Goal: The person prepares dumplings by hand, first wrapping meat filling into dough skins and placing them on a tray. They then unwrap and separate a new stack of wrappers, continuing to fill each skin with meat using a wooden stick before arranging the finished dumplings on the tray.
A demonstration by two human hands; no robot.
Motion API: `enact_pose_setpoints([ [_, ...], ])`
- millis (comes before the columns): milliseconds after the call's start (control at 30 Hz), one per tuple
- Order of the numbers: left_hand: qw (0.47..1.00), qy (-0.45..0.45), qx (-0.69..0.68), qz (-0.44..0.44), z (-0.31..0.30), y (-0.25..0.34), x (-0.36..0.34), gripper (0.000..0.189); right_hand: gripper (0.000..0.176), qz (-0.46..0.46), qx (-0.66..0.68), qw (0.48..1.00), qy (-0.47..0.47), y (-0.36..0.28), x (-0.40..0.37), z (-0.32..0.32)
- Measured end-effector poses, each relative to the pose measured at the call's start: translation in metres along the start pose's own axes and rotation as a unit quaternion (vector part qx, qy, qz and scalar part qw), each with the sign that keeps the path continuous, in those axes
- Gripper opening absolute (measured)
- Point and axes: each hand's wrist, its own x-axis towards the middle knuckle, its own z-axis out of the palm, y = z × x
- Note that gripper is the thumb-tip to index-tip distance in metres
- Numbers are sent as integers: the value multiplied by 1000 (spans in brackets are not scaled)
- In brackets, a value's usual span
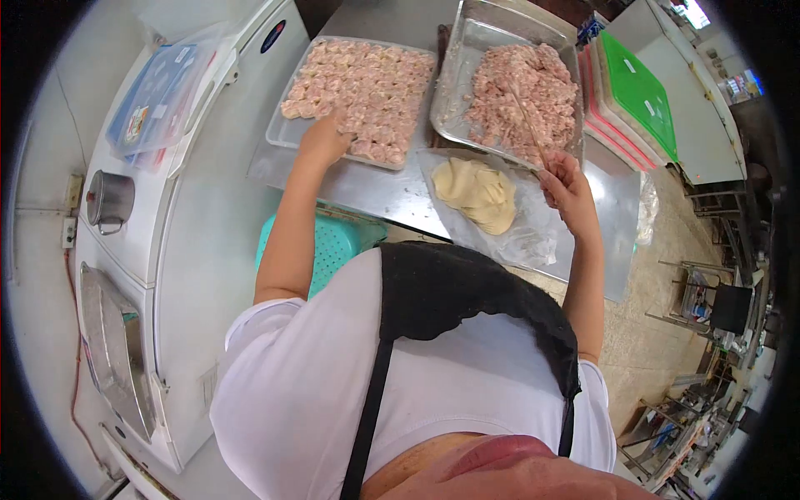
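My left hand (327, 142) is at the lower edge of a white tray (282, 133) filled with rows of small meat dumplings (367, 92). Its fingers are bent down over the dumplings, and whether they hold one is hidden. In my right hand (567, 190) is a thin stick (531, 125), whose far end reaches into the ground meat (517, 87) in a metal pan (464, 71). Round dough wrappers (477, 194) lie in a loose stack on a plastic sheet (533, 237), between my two hands and nearer to me.
Stacked boxes with a green lid (637, 92) stand right of the pan. A turquoise plastic stool (333, 242) is below the metal table (408, 196). To the left, a white refrigerator (200, 217) has a metal pot (112, 200) and plastic lids (162, 96) on it.
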Motion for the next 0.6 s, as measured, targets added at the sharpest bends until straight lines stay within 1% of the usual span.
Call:
enact_pose_setpoints([
  [67, 988, 99, 103, 55, 2, 20, -4, 82, 20, 12, 3, 1000, 1, -7, 1, -13],
  [100, 988, 99, 103, 58, 2, 47, -8, 82, 20, 23, 4, 1000, -7, -11, 2, -17],
  [133, 996, 11, -70, 52, 2, 86, -11, 83, 20, 21, 5, 1000, -6, -13, 4, -20],
  [167, 967, -78, -240, 43, 8, 119, -12, 83, 21, -25, -76, 997, 9, -14, 6, -20],
  [200, 945, -130, -299, 37, 19, 144, -10, 85, 22, -71, -155, 985, 24, -16, 8, -21],
  [233, 916, -182, -355, 30, 30, 164, -8, 87, 23, -139, -213, 966, 41, -16, 9, -24],
  [267, 917, -181, -353, 31, 43, 179, -2, 87, 23, -140, -211, 966, 42, -15, 9, -27],
  [300, 897, -211, -388, 22, 58, 190, 6, 87, 23, -229, -271, 934, 47, -15, 9, -29],
  [333, 874, -241, -422, 11, 70, 199, 11, 87, 23, -314, -328, 889, 52, -14, 9, -33],
  [367, 815, -245, -524, 24, 81, 202, 10, 87, 23, -296, -350, 888, 37, -10, 10, -37],
  [400, 816, -245, -523, 24, 83, 213, 8, 87, 23, -295, -348, 889, 38, 1, 17, -47],
  [467, 813, -347, -461, 80, 86, 233, 3, 86, 23, -248, -436, 864, 46, 28, 39, -74],
  [500, 819, -317, -472, 73, 96, 233, -8, 74, 21, -238, -467, 850, 51, 23, 45, -92],
  [533, 821, -317, -469, 70, 101, 232, -17, 74, 21, -238, -463, 852, 51, 18, 50, -110],
  [567, 879, -271, -372, 125, 105, 231, -24, 61, 22, -192, -505, 841, -6, 13, 54, -127],
  [600, 921, -220, -268, 177, 109, 229, -31, 48, 24, -146, -544, 824, -63, 11, 59, -140],
])
